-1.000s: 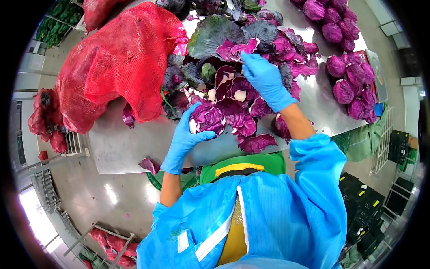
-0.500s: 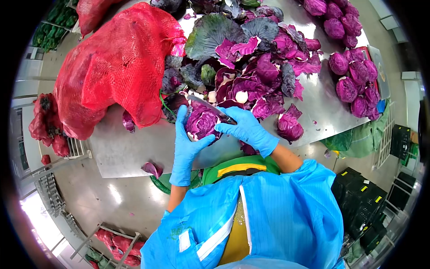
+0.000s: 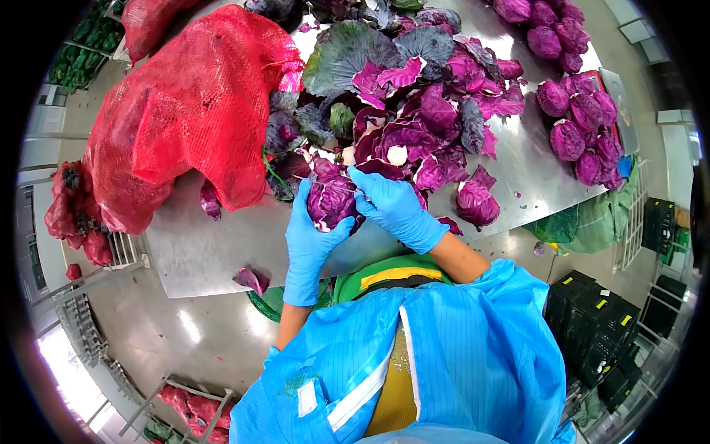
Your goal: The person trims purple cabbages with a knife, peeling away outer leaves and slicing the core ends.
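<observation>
A trimmed red cabbage head (image 3: pixel 330 203) sits in my left hand (image 3: pixel 308 244), whose blue-gloved thumb and fingers wrap its left and lower sides. Above the table's near edge, my right hand (image 3: pixel 399 211), also gloved, is closed round a knife. The knife's blade (image 3: pixel 325 182) lies nearly edge-on across the top of the cabbage, and its handle is mostly hidden by my fingers. Just beyond my hands is a heap of loose purple and dark green cabbage leaves (image 3: pixel 436 111). Another cabbage piece (image 3: pixel 477 203) rests right of my right hand.
A big red mesh sack (image 3: pixel 200 111) covers the left of the metal table (image 3: pixel 214 255). Several peeled cabbages (image 3: pixel 584 122) are grouped at the right, with others (image 3: pixel 547 37) farther back. One loose leaf (image 3: pixel 251 280) lies by the near edge. Black crates (image 3: pixel 592 318) stand on the floor at right.
The knife has turned from showing its broad blade and dark handle to nearly edge-on. My right hand has rotated and shifted slightly up and left. My left hand keeps hold of the cabbage.
</observation>
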Motion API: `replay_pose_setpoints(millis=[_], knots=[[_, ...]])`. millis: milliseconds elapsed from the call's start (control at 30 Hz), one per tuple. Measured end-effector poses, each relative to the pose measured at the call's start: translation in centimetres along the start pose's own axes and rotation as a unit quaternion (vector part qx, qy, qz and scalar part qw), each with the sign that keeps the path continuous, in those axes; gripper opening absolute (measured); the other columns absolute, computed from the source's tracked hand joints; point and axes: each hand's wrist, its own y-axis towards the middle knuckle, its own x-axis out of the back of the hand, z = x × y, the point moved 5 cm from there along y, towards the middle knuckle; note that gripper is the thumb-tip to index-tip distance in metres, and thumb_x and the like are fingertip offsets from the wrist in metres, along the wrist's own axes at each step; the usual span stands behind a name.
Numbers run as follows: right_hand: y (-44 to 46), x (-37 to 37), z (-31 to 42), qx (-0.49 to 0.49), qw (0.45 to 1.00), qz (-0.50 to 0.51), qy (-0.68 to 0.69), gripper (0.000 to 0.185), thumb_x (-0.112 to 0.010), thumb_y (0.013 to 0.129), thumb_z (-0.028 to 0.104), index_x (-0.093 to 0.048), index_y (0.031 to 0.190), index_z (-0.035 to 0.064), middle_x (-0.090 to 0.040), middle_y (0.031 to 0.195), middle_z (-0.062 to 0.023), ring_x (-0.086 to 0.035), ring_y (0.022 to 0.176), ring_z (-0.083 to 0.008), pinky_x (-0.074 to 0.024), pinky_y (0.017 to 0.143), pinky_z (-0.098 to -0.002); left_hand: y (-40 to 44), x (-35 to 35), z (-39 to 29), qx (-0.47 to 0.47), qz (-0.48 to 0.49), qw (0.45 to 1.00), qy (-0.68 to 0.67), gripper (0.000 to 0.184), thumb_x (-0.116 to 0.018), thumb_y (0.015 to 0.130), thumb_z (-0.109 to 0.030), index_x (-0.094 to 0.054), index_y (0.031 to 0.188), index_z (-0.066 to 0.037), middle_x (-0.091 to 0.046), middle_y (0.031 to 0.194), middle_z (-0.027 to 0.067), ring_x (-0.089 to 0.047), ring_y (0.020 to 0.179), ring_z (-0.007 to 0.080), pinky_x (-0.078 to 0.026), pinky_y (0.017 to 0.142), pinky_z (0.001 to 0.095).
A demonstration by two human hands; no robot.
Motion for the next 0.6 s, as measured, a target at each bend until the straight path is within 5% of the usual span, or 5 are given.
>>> replay_pose_setpoints(millis=[200,300,367,433,600], knots=[[-0.4,1.9,-7.4,-0.152,0.984,-0.047,0.083,0.035,-0.061,0.083,0.006,-0.062,0.118,0.0106,-0.065,0.090,-0.0125,-0.064,0.072,-0.0254,-0.0535,0.065,-0.0343,-2.7,1.3,1.8,-0.091,0.002,0.995,-0.037,0.103,-0.087,0.056,-0.030,-0.036,0.140,-0.001,-0.052,0.132,0.0181,-0.056,0.118,0.0275,-0.046,0.100,0.0378],[1.6,6.3,-4.2,-0.161,0.986,-0.045,-0.015,0.045,-0.065,0.086,0.017,-0.056,0.131,0.0144,-0.062,0.103,-0.0164,-0.064,0.090,-0.0301,-0.0536,0.070,-0.0379,-3.1,1.5,5.3,-0.043,-0.024,0.964,-0.259,0.103,-0.090,0.055,-0.030,-0.036,0.137,0.002,-0.050,0.131,0.0184,-0.054,0.118,0.0277,-0.045,0.102,0.0401],[1.2,6.3,-2.2,-0.084,0.995,-0.032,0.053,0.059,-0.071,0.082,0.023,-0.051,0.136,0.0097,-0.060,0.113,-0.0148,-0.063,0.095,-0.0277,-0.0535,0.076,-0.0347,-2.8,1.1,5.7,-0.039,-0.043,0.949,-0.309,0.102,-0.091,0.056,-0.025,-0.034,0.136,0.003,-0.046,0.133,0.0181,-0.050,0.121,0.0269,-0.042,0.104,0.0416],[0.2,4.0,0.0,-0.138,0.948,0.076,0.276,0.062,-0.077,0.079,0.023,-0.053,0.135,0.0099,-0.059,0.126,-0.0107,-0.062,0.092,-0.0217,-0.0521,0.077,-0.0292,-2.6,-0.5,4.4,-0.017,-0.063,0.925,-0.373,0.103,-0.091,0.057,-0.022,-0.032,0.138,0.003,-0.044,0.136,0.0180,-0.048,0.124,0.0263,-0.041,0.105,0.0408],[-0.1,0.2,0.9,-0.138,0.932,0.093,0.322,0.062,-0.078,0.078,0.025,-0.054,0.133,0.0093,-0.061,0.121,-0.0107,-0.061,0.103,-0.0218,-0.0514,0.084,-0.0295,-2.0,-0.8,0.2,-0.094,-0.099,0.980,-0.148,0.114,-0.090,0.059,-0.021,-0.021,0.148,-0.002,-0.039,0.138,0.0172,-0.048,0.122,0.0292,-0.041,0.104,0.0400]])
